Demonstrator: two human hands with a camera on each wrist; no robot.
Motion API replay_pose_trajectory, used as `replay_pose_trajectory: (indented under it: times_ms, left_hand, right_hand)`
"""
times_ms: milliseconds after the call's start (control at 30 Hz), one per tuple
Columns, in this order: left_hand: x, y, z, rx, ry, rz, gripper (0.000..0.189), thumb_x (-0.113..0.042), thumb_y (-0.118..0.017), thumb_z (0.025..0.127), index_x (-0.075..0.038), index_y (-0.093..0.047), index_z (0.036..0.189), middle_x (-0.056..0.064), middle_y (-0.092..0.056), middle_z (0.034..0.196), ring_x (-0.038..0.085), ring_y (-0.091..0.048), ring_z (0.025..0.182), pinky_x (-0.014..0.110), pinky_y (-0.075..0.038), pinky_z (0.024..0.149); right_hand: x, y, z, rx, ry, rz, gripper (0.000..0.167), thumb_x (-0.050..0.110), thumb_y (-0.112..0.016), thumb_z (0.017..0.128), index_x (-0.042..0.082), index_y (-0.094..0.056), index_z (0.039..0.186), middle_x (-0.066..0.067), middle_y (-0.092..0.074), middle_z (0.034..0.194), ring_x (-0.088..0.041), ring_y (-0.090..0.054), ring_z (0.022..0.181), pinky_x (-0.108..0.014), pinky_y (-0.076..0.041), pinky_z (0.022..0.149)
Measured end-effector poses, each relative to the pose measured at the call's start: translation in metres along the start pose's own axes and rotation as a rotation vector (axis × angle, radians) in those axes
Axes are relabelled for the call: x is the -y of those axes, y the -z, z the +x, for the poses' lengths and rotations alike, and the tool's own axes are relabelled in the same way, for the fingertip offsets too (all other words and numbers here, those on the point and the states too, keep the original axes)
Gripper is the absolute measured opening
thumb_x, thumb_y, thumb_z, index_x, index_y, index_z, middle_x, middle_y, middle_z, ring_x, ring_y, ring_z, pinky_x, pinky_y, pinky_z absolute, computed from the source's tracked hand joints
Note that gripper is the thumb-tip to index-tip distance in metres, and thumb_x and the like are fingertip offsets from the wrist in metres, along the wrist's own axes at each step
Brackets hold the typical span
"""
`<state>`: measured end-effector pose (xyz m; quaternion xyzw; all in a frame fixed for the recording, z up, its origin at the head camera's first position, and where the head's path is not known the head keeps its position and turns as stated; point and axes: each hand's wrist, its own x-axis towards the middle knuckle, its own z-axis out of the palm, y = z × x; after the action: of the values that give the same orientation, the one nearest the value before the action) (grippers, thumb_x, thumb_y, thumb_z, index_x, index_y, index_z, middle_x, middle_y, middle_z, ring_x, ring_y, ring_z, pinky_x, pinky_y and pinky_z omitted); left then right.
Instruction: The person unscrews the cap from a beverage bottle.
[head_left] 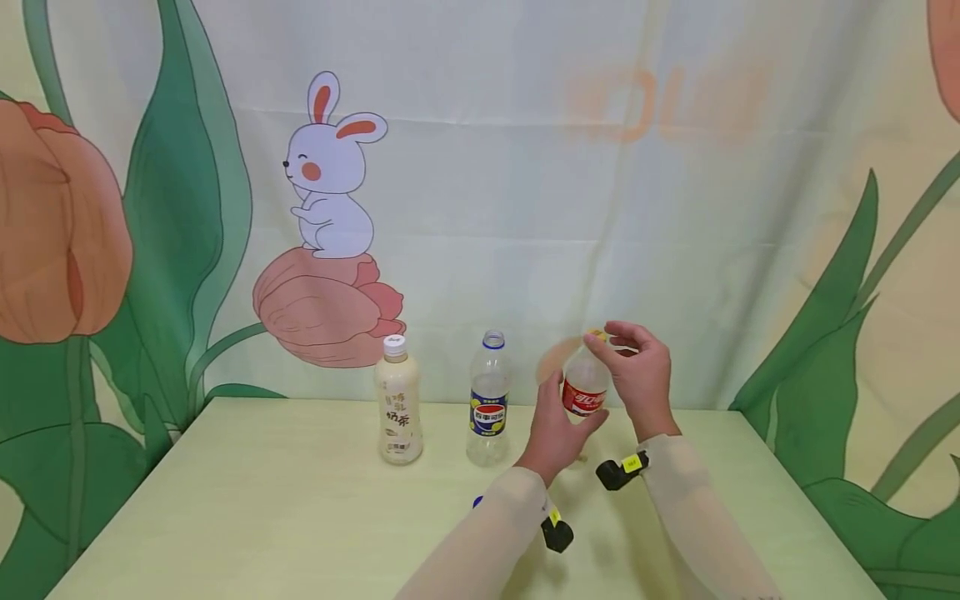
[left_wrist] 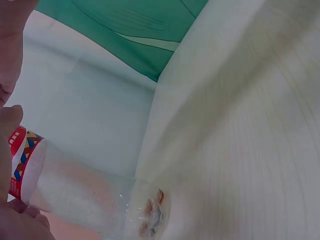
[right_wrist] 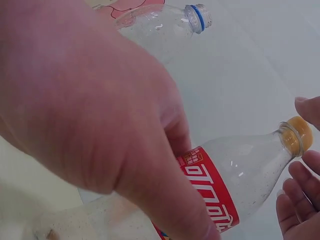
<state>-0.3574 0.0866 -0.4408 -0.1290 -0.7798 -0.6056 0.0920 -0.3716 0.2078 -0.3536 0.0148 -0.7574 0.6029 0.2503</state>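
A clear cola bottle (head_left: pixel 585 398) with a red label stands between the two hands at the right of the table. My left hand (head_left: pixel 555 429) grips it around the label, its fingers and thumb wrapping the sides. At the mouth, my right hand (head_left: pixel 645 367) has its thumb and fingertips around the orange-yellow cap (right_wrist: pixel 296 136), which sits on the neck. In the left wrist view the lower part of the bottle (left_wrist: pixel 80 190) looks see-through. Whether its base touches the table cannot be told.
A clear bottle with a blue label (head_left: pixel 488 412) stands left of the hands, uncapped. Further left is a milk-tea bottle (head_left: pixel 399 408) with a white cap. A small blue object (head_left: pixel 477 502) shows beside the left sleeve, mostly hidden. A printed curtain (head_left: pixel 480 208) hangs behind the table.
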Motion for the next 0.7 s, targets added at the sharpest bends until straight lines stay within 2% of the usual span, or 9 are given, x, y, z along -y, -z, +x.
replay_pose_trajectory:
  times_ms: [167, 333, 533, 700]
  left_hand:
    - [-0.002, -0.003, 0.004, -0.014, 0.016, -0.020, 0.083, -0.029, -0.081, 0.090, -0.020, -0.032, 0.155, 0.002, -0.049, 0.147, 0.022, -0.052, 0.133, 0.046, -0.045, 0.116]
    - [-0.004, -0.002, 0.009, -0.035, 0.002, -0.002, 0.079, -0.025, -0.082, 0.089, -0.021, -0.036, 0.153, 0.000, -0.053, 0.145, 0.022, -0.054, 0.132, 0.047, -0.045, 0.116]
    - [-0.004, -0.003, 0.011, -0.039, 0.010, 0.020, 0.071, -0.023, -0.080, 0.091, -0.019, -0.041, 0.150, 0.001, -0.057, 0.143, 0.023, -0.056, 0.131, 0.048, -0.046, 0.116]
    - [-0.005, -0.004, 0.009, -0.043, 0.031, 0.021, 0.068, -0.024, -0.080, 0.091, -0.019, -0.044, 0.148, 0.001, -0.059, 0.142, 0.023, -0.057, 0.131, 0.048, -0.047, 0.115]
  right_hand:
    - [0.000, -0.002, 0.001, 0.019, -0.022, -0.004, 0.054, 0.046, -0.087, 0.080, 0.014, -0.072, 0.121, -0.005, -0.071, 0.119, -0.019, -0.063, 0.105, -0.024, -0.055, 0.082]
    - [0.000, -0.004, 0.001, 0.033, -0.026, -0.017, 0.057, 0.046, -0.086, 0.082, 0.010, -0.072, 0.124, -0.005, -0.071, 0.116, -0.018, -0.063, 0.104, -0.025, -0.056, 0.081]
    - [0.000, -0.005, 0.001, 0.015, -0.004, -0.012, 0.045, 0.040, -0.086, 0.083, 0.011, -0.076, 0.116, -0.003, -0.072, 0.105, -0.017, -0.064, 0.096, -0.024, -0.055, 0.075]
    - [0.003, -0.004, 0.000, 0.012, 0.006, -0.026, 0.039, 0.037, -0.086, 0.084, 0.012, -0.077, 0.112, -0.005, -0.075, 0.105, -0.017, -0.066, 0.094, -0.024, -0.056, 0.076]
